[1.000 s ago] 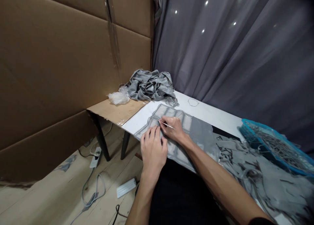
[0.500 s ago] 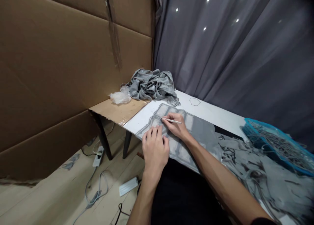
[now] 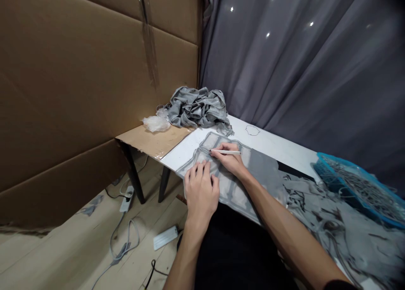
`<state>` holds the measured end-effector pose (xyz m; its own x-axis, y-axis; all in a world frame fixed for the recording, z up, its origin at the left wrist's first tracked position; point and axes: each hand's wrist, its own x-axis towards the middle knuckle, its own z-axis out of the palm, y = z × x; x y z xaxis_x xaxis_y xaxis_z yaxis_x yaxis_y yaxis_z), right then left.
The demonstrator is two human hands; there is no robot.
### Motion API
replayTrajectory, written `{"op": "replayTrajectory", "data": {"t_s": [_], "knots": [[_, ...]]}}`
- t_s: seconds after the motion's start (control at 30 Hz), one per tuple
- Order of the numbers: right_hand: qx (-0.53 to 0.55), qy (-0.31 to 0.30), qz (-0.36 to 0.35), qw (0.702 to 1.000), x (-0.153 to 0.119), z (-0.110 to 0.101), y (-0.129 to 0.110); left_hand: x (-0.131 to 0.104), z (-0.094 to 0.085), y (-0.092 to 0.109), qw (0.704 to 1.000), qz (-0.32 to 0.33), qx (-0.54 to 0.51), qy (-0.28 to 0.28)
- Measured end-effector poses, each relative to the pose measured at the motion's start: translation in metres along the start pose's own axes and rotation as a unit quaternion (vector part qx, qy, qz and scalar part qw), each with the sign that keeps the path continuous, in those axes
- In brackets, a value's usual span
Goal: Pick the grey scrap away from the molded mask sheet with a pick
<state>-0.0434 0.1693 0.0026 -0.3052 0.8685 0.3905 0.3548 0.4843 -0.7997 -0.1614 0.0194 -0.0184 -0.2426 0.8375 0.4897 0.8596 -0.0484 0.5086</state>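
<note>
A grey sheer mesh fabric piece (image 3: 257, 161) with darker bands that divide it into panels lies flat on the white table (image 3: 180, 153). My left hand (image 3: 201, 186) rests palm down on its near left part, fingers stretched and slightly bent. Beyond it, my right hand (image 3: 229, 157) pinches a slim white pen-like stick (image 3: 232, 152). The stick lies nearly level, and its dark tip, at the fingertips on the left, is close to a band near the fabric's far left part. Whether the tip touches the cloth, I cannot tell.
Crumpled grey fabric (image 3: 198, 108) and a clear plastic bag (image 3: 156, 124) sit at the back. A thin loop of cord (image 3: 252, 130) lies near the curtain (image 3: 284, 62). To the right are a blue basket (image 3: 322, 165) and loose grey pieces (image 3: 344, 226). Cables and a power strip (image 3: 126, 199) lie on the floor.
The white stick has tipped from slanting to nearly level, and its tip has shifted slightly up and right with my right hand. My left hand stays in place; the whole view has shifted slightly.
</note>
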Motion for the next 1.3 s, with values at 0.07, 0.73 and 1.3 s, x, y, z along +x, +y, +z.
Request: {"op": "replayTrajectory", "data": {"t_s": [0.07, 0.73, 1.3], "knots": [[-0.004, -0.004, -0.004, 1.0, 0.0, 0.0, 0.0, 0.0, 0.0, 0.0, 1.0, -0.001, -0.001, -0.003], [0.002, -0.036, -0.029, 0.999, -0.002, 0.0, 0.001, -0.001, 0.002, -0.005, 0.998, -0.004, -0.065, 0.023], [0.084, -0.174, -0.073, 0.978, 0.022, 0.015, -0.054, 0.004, 0.033, -0.071, 0.868, -0.249, -0.286, 0.32]]}}
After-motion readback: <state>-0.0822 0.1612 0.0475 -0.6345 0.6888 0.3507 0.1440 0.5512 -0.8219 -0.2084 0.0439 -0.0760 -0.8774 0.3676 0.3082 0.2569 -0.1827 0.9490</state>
